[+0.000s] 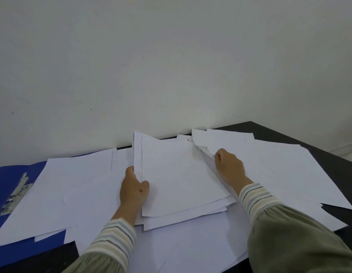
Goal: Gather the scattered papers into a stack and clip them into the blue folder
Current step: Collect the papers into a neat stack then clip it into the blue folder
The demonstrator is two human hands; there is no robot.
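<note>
Dark desk (289, 134): both hands (left hand (133, 191), right hand (229, 166)) gripping paper stack (181, 180) edges, fingers curled.

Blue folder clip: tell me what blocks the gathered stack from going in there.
Loose white sheets lie across the open blue plastic folder, right beside its metal clip; the stack of white papers sits to their right.

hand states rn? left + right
Left hand: grips the left edge of the paper stack.
Right hand: fingers curled at the stack's right edge, holding it.
</note>
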